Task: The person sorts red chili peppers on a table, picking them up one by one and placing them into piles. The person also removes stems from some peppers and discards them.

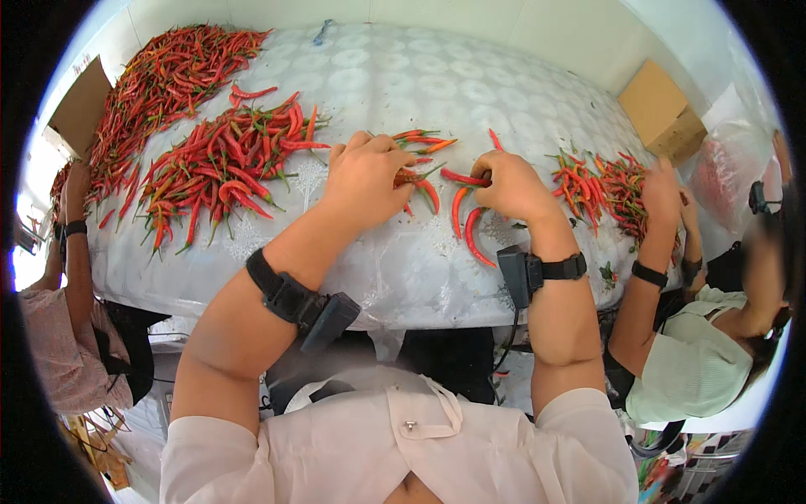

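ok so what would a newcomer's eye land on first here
Most likely the big heap of red chilies at the far left of the pale patterned table, with a smaller pile to its right. Near the centre, the right hand pinches a red chili, while the left hand is at a few others.

On the counter (411, 76), one chili pile (180, 71) sits back left, another pile (227, 160) sits in front of it, loose chilies (441, 145) lie in the middle, and more chilies (623, 195) lie right.
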The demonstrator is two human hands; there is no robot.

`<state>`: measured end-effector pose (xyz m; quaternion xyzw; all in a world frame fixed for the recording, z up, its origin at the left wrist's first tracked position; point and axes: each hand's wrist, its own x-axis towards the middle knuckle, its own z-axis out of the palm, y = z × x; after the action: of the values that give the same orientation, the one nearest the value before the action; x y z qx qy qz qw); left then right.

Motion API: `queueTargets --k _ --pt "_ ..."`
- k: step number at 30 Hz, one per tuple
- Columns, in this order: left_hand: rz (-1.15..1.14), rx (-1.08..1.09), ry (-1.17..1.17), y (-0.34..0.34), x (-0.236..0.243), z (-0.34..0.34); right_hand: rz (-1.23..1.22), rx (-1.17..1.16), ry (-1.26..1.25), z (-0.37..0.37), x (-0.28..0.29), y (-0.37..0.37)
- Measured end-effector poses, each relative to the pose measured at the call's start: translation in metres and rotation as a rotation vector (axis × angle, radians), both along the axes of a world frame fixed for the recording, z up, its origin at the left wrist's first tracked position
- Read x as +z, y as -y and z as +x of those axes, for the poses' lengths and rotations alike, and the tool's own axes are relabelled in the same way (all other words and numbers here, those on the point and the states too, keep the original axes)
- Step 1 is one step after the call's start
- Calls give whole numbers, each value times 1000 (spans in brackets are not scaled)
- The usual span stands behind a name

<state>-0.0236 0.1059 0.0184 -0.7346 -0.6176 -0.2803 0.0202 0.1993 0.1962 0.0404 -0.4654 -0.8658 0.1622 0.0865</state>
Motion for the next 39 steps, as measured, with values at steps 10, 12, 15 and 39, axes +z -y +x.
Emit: queueTargets --k 10,12,15,39 --pt "5 -19 48 -1 4 -2 -16 14 -327 3 7 1" --pt "60 -7 131 -4 3 -3 11 127 -354 3 9 4" --pt "102 -3 417 -11 1 -6 60 383 -303 2 1 0" --pt "-386 -362 1034 -6 11 13 -513 158 -898 -29 -9 12"
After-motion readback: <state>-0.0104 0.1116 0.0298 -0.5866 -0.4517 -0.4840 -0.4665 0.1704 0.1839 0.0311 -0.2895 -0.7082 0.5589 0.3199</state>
